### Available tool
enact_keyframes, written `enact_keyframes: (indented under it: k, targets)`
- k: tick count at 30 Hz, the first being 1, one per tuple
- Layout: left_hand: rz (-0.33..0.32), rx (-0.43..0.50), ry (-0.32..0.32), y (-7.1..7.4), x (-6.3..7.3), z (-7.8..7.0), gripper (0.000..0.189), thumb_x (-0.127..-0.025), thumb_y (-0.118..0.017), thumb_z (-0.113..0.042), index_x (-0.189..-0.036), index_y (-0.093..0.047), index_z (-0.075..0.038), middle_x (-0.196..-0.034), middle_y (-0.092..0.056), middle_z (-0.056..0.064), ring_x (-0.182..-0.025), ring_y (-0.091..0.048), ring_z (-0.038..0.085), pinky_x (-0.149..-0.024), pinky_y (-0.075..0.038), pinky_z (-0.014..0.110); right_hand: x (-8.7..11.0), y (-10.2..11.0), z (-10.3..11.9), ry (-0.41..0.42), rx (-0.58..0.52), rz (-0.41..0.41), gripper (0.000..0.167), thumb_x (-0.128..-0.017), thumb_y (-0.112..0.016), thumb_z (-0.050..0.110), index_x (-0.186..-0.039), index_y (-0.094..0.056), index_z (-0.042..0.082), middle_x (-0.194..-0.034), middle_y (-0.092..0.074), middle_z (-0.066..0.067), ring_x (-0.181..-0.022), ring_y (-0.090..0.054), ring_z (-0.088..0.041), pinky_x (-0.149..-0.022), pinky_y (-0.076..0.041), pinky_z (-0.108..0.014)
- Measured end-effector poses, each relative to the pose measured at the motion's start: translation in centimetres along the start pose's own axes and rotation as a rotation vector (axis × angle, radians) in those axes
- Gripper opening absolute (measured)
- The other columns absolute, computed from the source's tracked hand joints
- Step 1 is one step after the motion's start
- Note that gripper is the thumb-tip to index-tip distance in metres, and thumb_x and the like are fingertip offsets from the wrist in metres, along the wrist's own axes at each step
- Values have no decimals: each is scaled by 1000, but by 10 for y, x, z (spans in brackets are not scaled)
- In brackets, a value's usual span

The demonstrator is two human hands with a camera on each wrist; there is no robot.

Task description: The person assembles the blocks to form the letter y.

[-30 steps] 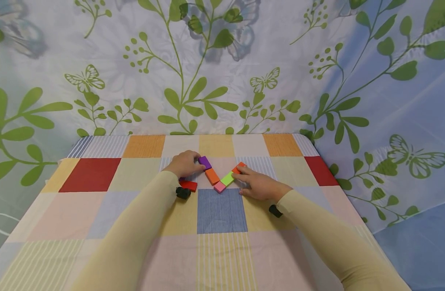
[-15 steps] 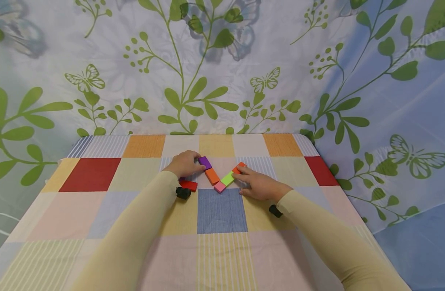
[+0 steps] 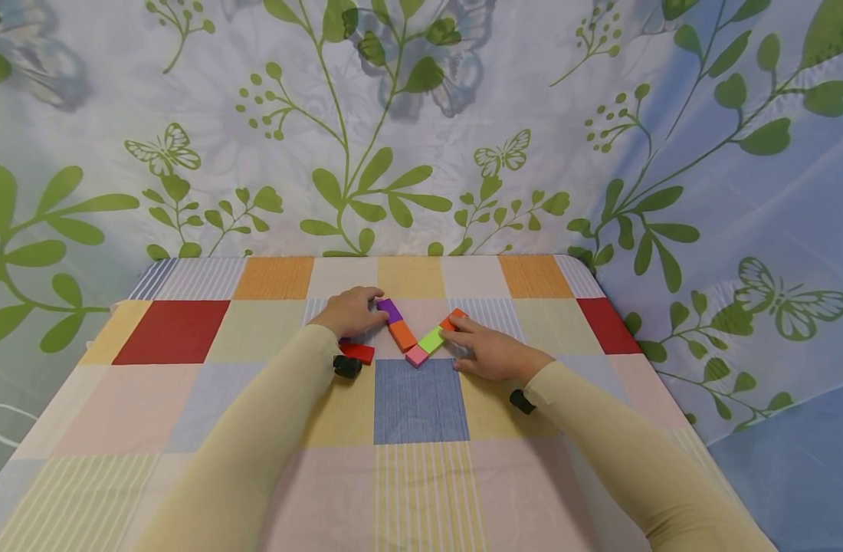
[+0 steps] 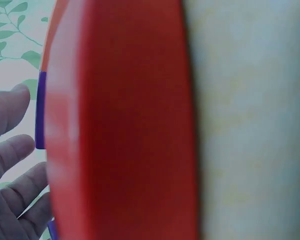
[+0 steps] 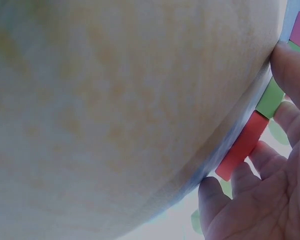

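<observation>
Small rectangular blocks form a V on the patchwork cloth. Its left arm has a purple block (image 3: 390, 310) in line with an orange block (image 3: 403, 336). A pink block (image 3: 417, 355) sits at the point, followed by a green block (image 3: 431, 340) and a red-orange block (image 3: 453, 317) up the right arm. My left hand (image 3: 351, 310) is beside the purple block, thumb and fingertips close to its outer side, fingers loosely bent. Along the right arm lies my right hand (image 3: 493, 353), its fingers spread and touching the red-orange and green blocks.
A loose red block (image 3: 357, 353) lies under my left wrist and looms large in the left wrist view. Behind it another purple block (image 4: 52, 229) shows partly. A leaf-print curtain (image 3: 421, 115) hangs behind the cloth-covered table (image 3: 421, 491).
The purple block has turned and shifted slightly, and now lines up end to end with the orange block. Both hands stay nearly in place.
</observation>
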State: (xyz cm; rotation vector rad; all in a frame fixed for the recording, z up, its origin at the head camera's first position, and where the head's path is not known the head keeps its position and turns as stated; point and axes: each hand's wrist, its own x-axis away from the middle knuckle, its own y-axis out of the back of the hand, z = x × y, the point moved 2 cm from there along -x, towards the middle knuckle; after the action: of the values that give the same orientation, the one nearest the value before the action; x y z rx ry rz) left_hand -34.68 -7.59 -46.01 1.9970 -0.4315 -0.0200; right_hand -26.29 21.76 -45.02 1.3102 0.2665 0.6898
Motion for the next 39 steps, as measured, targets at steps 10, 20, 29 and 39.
enact_keyframes:
  k: [10,20,29,39]
  targets:
    - [18,-88,-19,-1,-1,-5,58,-104,-61,-46,-155,-53,-21,-159,-50,16,-143,-49,42,-118,-39,64,-1,-1,1,7,-12,3,72,-103,-69,33,-165,-36,15,-176,-19,-18,-159,-28,-41,-124,-38,-53]
    - [28,-66,-2,3,3,-8,57,-104,-62,-45,-155,-54,-20,-161,-46,19,-145,-44,46,-120,-36,65,-2,-1,1,7,-4,-10,72,-103,-70,33,-164,-38,15,-175,-21,-18,-159,-31,-41,-124,-39,-53]
    - [46,-59,9,5,4,-11,56,-104,-61,-43,-155,-53,-19,-161,-45,18,-146,-43,44,-121,-35,64,-2,-2,1,10,-14,-11,72,-103,-70,33,-164,-38,14,-175,-21,-18,-158,-31,-41,-124,-39,-53]
    - [63,-36,-51,17,9,-1,53,-109,-53,-39,-157,-49,-16,-163,-46,15,-153,-40,38,-126,-31,61,-1,-2,-2,8,-8,1,72,-103,-69,32,-165,-36,15,-175,-20,-17,-159,-30,-41,-122,-41,-52]
